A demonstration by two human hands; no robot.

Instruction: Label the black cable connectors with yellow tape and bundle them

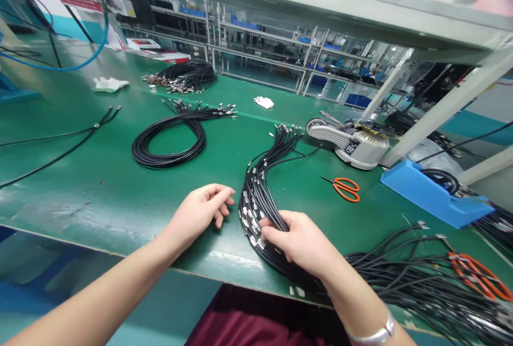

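Observation:
A thick bundle of black cables [262,191] with silvery connector ends and white tags curves across the green table in front of me. My right hand [294,236] is wrapped round part of this bundle, thumb on top. Just left of the bundle, my left hand [206,208] hovers near the table with its fingers loosely curled and apart, holding nothing. Farther left lies a round coil of black cables [170,162], its ends pointing right.
Orange-handled scissors [347,188] lie beside a grey tape dispenser [366,148]. A blue bin [420,191] stands at the right, above more loose cables [401,276] and a second orange pair. Another cable pile [188,75] and white gloves [263,102] lie farther back.

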